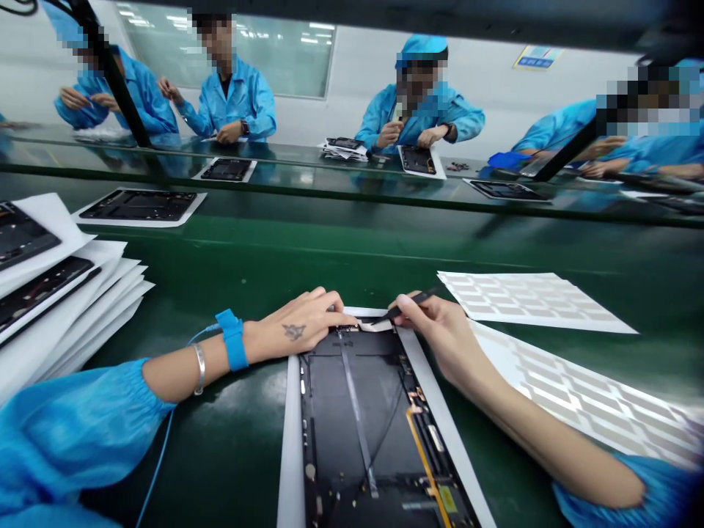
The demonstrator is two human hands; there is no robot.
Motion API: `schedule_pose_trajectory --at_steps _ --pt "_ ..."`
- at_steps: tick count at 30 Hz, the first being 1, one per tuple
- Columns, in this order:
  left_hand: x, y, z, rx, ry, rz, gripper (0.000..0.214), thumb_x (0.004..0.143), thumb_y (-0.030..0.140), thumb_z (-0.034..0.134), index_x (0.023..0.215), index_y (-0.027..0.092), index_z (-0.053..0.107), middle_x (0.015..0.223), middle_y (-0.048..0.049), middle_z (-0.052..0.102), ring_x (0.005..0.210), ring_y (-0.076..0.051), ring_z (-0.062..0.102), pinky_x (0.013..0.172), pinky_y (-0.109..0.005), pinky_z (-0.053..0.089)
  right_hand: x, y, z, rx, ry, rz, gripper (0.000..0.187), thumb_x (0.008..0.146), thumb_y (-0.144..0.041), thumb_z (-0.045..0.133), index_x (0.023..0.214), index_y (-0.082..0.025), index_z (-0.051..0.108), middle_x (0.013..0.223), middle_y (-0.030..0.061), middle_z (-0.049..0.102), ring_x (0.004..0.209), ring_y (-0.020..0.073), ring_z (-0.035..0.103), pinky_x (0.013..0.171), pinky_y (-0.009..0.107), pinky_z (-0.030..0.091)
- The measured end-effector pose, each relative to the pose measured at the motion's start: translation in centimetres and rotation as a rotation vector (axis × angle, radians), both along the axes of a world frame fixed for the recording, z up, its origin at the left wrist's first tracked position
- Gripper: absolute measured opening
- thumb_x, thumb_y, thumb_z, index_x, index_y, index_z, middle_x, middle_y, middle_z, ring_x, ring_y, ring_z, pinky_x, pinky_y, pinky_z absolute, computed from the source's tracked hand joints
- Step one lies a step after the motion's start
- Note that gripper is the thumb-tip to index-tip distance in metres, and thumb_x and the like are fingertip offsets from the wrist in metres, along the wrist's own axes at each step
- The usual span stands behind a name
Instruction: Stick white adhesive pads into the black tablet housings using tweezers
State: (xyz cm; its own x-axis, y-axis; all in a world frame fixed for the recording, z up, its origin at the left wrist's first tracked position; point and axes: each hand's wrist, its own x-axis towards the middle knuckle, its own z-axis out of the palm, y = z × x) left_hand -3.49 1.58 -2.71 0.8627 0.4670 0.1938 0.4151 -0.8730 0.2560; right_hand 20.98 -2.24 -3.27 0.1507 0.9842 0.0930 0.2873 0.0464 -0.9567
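Observation:
A black tablet housing (357, 418) with exposed ribbon cables, a thin grey strip and a yellow flex cable lies on a white paper sheet (290, 447) on the green bench. My left hand (300, 323) rests on its top edge, with the fingertips by a small white tape strip (374, 325). My right hand (434, 334) holds black tweezers (412, 303), whose tip reaches that strip. A blue wrist strap (234, 339) with a coiled blue cord (159, 469) circles my left wrist, above a silver bangle (199, 368).
Two white die-cut label sheets (528, 299) lie to the right. A stack of housings on white sheets (55, 293) stands at the left, and another housing (140, 207) lies ahead. Co-workers in blue smocks (421, 110) work beyond a dark glass-edged shelf (352, 183).

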Motion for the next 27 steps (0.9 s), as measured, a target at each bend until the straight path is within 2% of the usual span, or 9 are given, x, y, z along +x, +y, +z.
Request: schedule_pose_trajectory --at_steps 6,10,13,18,22,27 --pt "-0.1 -0.1 0.0 0.035 0.021 0.000 0.045 0.093 0.005 0.043 0.131 0.024 0.058 0.114 -0.0073 0.056 0.094 -0.020 0.050 0.082 -0.032 0.045 0.2 -0.4 0.3 0.126 -0.085 -0.009 0.038 0.080 -0.059 0.066 0.076 -0.022 0.072 0.073 0.0032 0.069 0.072 0.0209 0.064 0.071 0.032 0.049" --pt "-0.1 -0.3 -0.2 0.069 -0.005 -0.001 0.042 0.092 0.004 0.041 0.126 0.021 0.060 0.112 -0.0077 0.058 0.096 -0.020 0.050 0.082 -0.031 0.046 -0.8 -1.2 0.9 0.217 -0.243 0.119 0.036 0.085 -0.055 0.061 0.073 -0.024 0.074 0.085 0.0054 0.073 0.078 0.0230 0.066 0.069 0.032 0.050" --pt "-0.1 -0.3 -0.2 0.069 -0.012 0.004 0.041 0.092 0.004 0.042 0.124 0.021 0.060 0.112 -0.0072 0.059 0.096 -0.019 0.050 0.082 -0.030 0.047 -1.3 -1.3 0.7 0.262 -0.305 0.180 0.037 0.089 -0.052 0.058 0.072 -0.025 0.076 0.089 0.0060 0.074 0.081 0.0233 0.067 0.074 0.034 0.051" --pt "0.0 -0.3 0.0 0.062 -0.005 0.000 0.040 0.091 0.003 0.043 0.124 0.020 0.061 0.112 -0.0074 0.059 0.096 -0.019 0.050 0.082 -0.030 0.047 -1.2 -1.2 0.3 0.329 -0.352 0.228 0.026 0.090 -0.045 0.060 0.081 -0.026 0.076 0.088 0.0058 0.075 0.086 0.0242 0.067 0.079 0.036 0.051" --pt "0.0 -0.3 0.0 0.084 0.014 0.009 0.040 0.093 0.004 0.043 0.124 0.021 0.061 0.111 -0.0069 0.059 0.095 -0.019 0.050 0.082 -0.030 0.046 -1.0 -1.3 0.3 0.482 -0.388 0.310 0.019 0.091 -0.039 0.061 0.089 -0.025 0.074 0.083 0.0057 0.074 0.081 0.0225 0.066 0.074 0.036 0.053" --pt "-0.1 -0.3 0.0 0.094 0.017 0.010 0.040 0.092 0.004 0.043 0.123 0.022 0.060 0.110 -0.0061 0.059 0.095 -0.019 0.051 0.081 -0.029 0.046 -1.0 -1.4 0.1 0.524 -0.449 0.271 0.019 0.095 -0.034 0.056 0.088 -0.023 0.071 0.081 0.0058 0.072 0.078 0.0204 0.066 0.071 0.033 0.054"
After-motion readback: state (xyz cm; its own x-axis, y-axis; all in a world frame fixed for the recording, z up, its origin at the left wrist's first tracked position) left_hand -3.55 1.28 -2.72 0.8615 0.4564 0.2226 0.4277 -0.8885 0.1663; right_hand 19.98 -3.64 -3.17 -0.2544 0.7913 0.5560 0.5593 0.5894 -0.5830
